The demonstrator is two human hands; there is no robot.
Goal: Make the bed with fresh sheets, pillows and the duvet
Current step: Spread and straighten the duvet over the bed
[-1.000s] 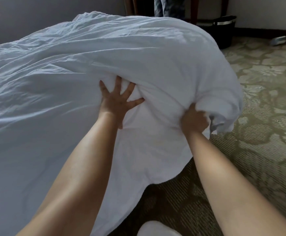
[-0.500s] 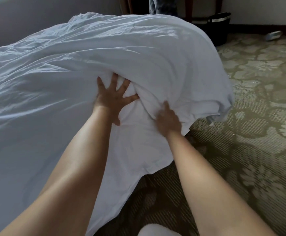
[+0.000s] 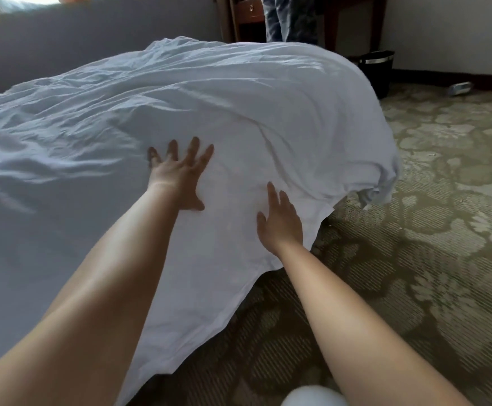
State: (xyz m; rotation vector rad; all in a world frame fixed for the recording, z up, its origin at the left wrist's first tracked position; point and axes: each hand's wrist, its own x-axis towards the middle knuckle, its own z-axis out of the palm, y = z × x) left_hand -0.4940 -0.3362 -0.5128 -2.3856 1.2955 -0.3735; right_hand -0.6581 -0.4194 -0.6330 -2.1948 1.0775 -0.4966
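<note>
Duvet: white, crumpled, spread over the bed; near corner draped off the bed's edge toward the carpet, far right corner bunched and hanging.
Left hand: flat on the duvet, fingers spread wide, grip open and holding nothing.
Right hand: flat on the duvet near its hanging edge, fingers straight and together, grip open and holding nothing.
Hands: apart from each other, left farther up the bed, right nearer the edge.
Bed surface: fully covered in white cloth, creased in long folds, smoother at the lower left.
Carpet: olive green with a pale floral pattern, striped bands between the flowers.
Bin: dark, with a metal rim, on the carpet beyond the bed's far corner.
Wooden furniture: dark brown, against the far wall, a drawer knob visible.
Patterned cloth: blue-grey, hanging beside the wooden furniture.
Wall: pale, with a dark skirting board.
Small object: lying on the carpet near the skirting, too blurred to identify.
</note>
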